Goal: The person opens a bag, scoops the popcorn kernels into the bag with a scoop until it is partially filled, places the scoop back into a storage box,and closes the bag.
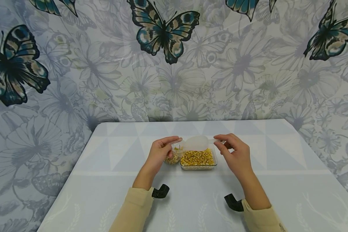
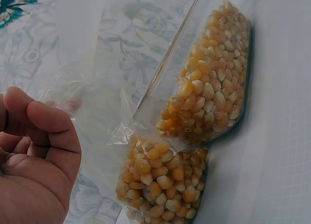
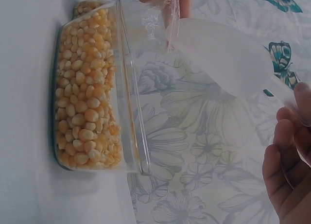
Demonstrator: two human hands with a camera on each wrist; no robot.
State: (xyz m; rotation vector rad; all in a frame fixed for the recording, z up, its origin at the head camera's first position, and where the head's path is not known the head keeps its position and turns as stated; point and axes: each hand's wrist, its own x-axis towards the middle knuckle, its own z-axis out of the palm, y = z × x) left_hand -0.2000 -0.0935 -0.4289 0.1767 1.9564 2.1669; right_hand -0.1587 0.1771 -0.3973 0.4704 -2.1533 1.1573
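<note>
A clear plastic bag with corn kernels in its bottom stands at the left side of a glass container filled with yellow kernels. My left hand pinches the bag's upper edge. In the left wrist view the see-through film stretches from those fingers down to the kernels in the bag. With thumb and fingers my right hand grips the handle of a translucent white scoop. The scoop's bowl is above the container, its tip at the bag's mouth in the right wrist view.
Both things stand on a pale patterned table. A wall covering with butterflies and flowers rises behind the far edge. Black wrist pieces stick out from both sleeves over the table.
</note>
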